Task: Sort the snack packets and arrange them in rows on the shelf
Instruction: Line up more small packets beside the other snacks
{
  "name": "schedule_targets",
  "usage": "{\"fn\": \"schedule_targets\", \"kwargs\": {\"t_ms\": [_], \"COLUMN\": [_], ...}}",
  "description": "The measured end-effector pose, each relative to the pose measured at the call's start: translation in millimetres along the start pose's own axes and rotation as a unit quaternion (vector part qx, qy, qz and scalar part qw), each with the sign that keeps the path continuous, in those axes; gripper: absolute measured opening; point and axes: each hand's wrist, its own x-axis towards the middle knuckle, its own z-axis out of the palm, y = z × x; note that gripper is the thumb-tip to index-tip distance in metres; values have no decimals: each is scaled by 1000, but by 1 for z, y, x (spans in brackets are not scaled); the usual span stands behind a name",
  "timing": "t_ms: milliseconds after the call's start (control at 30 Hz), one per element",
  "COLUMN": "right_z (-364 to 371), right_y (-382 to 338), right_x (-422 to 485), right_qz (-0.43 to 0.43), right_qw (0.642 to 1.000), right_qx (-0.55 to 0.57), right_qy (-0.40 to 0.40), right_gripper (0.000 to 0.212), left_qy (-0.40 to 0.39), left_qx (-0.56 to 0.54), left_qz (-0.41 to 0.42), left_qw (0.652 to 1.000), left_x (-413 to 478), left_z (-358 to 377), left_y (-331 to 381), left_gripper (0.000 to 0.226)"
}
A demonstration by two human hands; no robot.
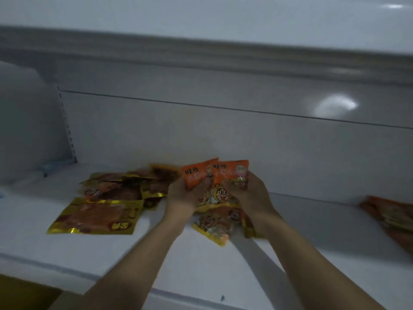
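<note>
Both my hands are raised over the middle of the white shelf. My left hand grips one orange snack packet and my right hand grips a second orange snack packet; the two packets overlap and stand tilted up. Below my hands lies a yellow-edged packet flat on the shelf. To the left, a heap of gold-edged packets lies on the shelf, with one gold-edged packet flat at its front.
A further pile of orange packets lies at the shelf's right end. An upper shelf overhangs above. The perforated upright stands at the left, and a brown surface shows below the shelf's front edge.
</note>
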Motion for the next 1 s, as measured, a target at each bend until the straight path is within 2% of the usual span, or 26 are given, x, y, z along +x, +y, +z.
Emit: {"fn": "schedule_targets", "kwargs": {"t_ms": [67,167,333,600,800,1000], "right_z": [-47,-121,-235,-382,-452,-492], "right_y": [-6,-13,-23,-36,-41,-34], "right_x": [-15,-46,-107,-202,-243,-247], "right_qz": [4,7,-1,20,19,11], "right_qw": [999,997,989,975,959,944], "right_qx": [0,-7,-31,-31,-35,-25], "right_qy": [33,72,145,221,279,330], "right_gripper": [18,22,24,25,23,25], "left_qy": [-49,-107,-134,-225,-345,-364], "left_qx": [-1,4,-8,-25,-60,-30], "left_qz": [0,-16,-46,-71,-72,-34], "left_qw": [999,994,990,972,934,930], "left_x": [-13,-42,-98,-183,-214,-209], "left_z": [43,110,219,366,438,493], "left_y": [9,23,41,47,57,52], "left_gripper": [15,40,46,41,29,11]}}
